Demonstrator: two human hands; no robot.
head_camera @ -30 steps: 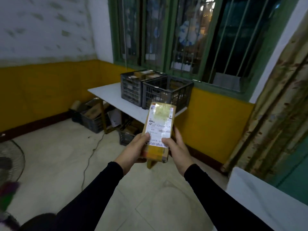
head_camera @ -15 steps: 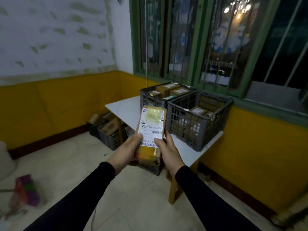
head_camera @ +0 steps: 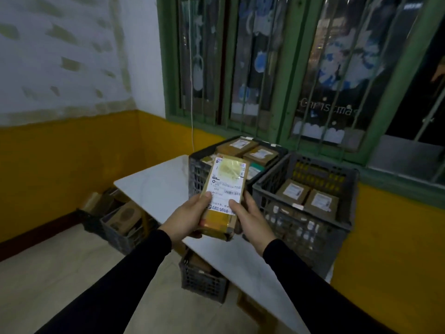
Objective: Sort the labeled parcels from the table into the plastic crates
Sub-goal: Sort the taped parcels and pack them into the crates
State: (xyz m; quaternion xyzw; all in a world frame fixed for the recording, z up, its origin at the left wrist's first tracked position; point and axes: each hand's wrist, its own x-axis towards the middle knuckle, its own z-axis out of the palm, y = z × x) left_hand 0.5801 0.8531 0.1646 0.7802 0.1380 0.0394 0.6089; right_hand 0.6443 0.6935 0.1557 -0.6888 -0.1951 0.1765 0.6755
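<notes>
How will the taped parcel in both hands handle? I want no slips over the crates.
The parcel looks stiff: a flat-sided cardboard box. Its glossy tape and label may be slippery. The left hand and right hand grip only its lower end, so it is probably light.

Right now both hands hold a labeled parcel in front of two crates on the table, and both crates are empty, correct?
Not quite. Both hands do hold the parcel in front of the two crates on the table, but the head view shows parcels already inside both.
</notes>
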